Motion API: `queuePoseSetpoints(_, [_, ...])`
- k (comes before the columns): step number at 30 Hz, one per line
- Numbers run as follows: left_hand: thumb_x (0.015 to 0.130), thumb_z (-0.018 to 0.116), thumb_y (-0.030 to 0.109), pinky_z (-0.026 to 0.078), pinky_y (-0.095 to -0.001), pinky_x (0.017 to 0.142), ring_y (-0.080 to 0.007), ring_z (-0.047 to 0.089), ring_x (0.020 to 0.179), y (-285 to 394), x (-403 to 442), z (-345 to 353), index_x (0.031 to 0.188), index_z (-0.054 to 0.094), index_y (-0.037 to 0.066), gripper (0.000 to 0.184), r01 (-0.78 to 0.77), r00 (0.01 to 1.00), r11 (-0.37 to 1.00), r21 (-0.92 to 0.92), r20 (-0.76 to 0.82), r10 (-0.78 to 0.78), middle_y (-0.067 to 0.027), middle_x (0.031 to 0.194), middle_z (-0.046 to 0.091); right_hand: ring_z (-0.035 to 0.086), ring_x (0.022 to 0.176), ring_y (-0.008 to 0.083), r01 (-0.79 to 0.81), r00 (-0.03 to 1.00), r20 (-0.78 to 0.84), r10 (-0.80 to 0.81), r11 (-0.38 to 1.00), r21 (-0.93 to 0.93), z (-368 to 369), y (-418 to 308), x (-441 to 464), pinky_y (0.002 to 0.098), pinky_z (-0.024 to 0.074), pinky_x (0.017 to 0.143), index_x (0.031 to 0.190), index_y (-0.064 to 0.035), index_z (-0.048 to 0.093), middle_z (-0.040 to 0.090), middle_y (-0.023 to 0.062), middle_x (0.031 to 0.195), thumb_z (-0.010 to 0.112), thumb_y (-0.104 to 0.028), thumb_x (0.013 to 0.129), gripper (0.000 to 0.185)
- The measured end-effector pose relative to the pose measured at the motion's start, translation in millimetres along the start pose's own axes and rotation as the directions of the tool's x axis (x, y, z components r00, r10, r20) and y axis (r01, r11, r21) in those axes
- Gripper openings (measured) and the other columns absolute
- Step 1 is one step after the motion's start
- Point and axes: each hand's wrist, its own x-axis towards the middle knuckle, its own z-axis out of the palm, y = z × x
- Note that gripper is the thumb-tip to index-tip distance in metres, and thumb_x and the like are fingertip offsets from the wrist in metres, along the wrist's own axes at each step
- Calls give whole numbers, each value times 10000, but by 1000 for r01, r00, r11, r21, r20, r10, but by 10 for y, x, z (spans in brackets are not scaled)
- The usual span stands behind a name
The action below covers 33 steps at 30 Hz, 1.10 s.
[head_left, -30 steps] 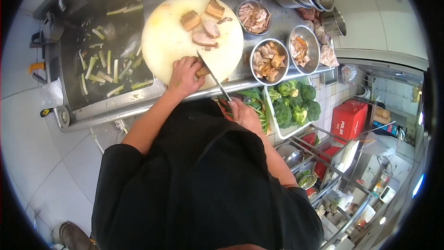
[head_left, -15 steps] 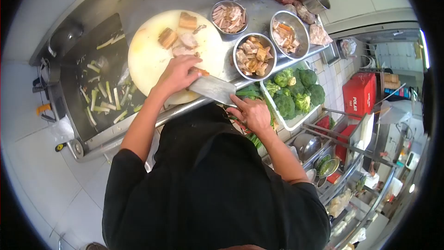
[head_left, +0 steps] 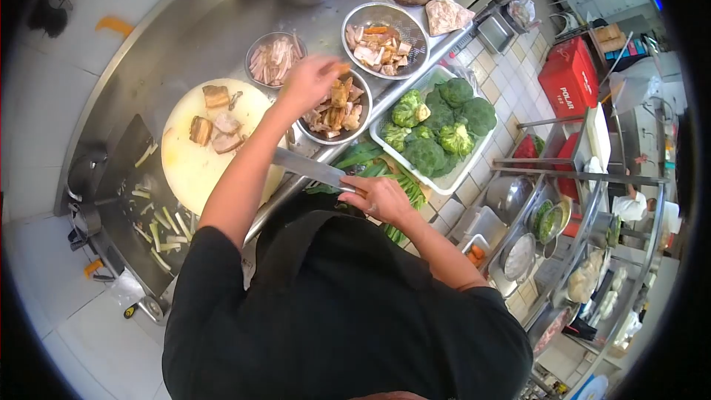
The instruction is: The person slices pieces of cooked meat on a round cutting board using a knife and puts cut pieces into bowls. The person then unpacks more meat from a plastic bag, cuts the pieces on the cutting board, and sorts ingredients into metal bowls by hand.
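Note:
My left hand [head_left: 309, 87] is over the metal bowl of browned meat chunks [head_left: 341, 107], its fingers closed on a small brown piece of meat [head_left: 341, 68]. In my right hand [head_left: 381, 198] is the handle of a cleaver [head_left: 312, 170]. The blade points left, above the near edge of the round cutting board [head_left: 184, 155] and the counter edge. Several thick pieces of cooked pork belly [head_left: 200, 130] lie on the board. My left forearm covers its right side.
A bowl of meat strips [head_left: 270, 59] and a perforated bowl of meat slices [head_left: 385, 43] stand behind. A white tray of broccoli [head_left: 444, 130] is at right, beside green vegetables [head_left: 404, 185]. Cut stalks [head_left: 159, 230] lie in the sink at left. Shelving [head_left: 585, 178] stands further right.
My left hand has lifted off the board and moved right to the bowl of chunks with a piece of meat. The cleaver has come away from the board's meat. The camera view has shifted.

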Motion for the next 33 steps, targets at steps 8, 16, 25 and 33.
queuePoseSetpoints(8, [883, 760, 234, 477, -402, 1086, -324, 651, 1219, 97, -298, -854, 1320, 676, 39, 486, -112, 986, 989, 95, 133, 99, -172, 1348, 659, 502, 480, 70, -303, 938, 321, 129, 755, 582, 203, 139, 87, 258, 413, 438, 1334, -39, 600, 516, -42, 652, 710, -231, 980, 417])
queuePoseSetpoints(16, [835, 766, 124, 486, -424, 1032, -339, 595, 1199, -1088, -2642, -902, 1274, 688, 22, 457, -39, 966, 962, 269, 255, -32, -158, 1256, 669, 531, 489, 93, -232, 957, 82, 278, 566, 791, 1086, -93, -188, 256, 434, 426, 1588, -121, 401, 567, 12, 760, 614, -205, 1034, 599])
queuePoseSetpoints(25, [848, 775, 172, 479, -437, 993, -349, 616, 1095, -983, -2824, -825, 1211, 720, 10, 401, -22, 999, 931, 365, 39, 9, -166, 1147, 687, 545, 502, 102, -197, 926, 39, 374, 395, 897, 1859, -605, -286, 270, 463, 438, 1669, -195, 228, 579, 19, 760, 594, -166, 1033, 735])
queuePoseSetpoints(33, [835, 774, 219, 404, -434, 881, -288, 649, 962, -995, -2766, -904, 1114, 776, 79, 313, 9, 988, 919, 395, 137, -68, -106, 1007, 715, 529, 498, 100, -251, 917, 41, 397, 496, 832, 1886, -852, -84, 271, 448, 424, 1658, -240, 279, 557, 16, 736, 600, -199, 1031, 706])
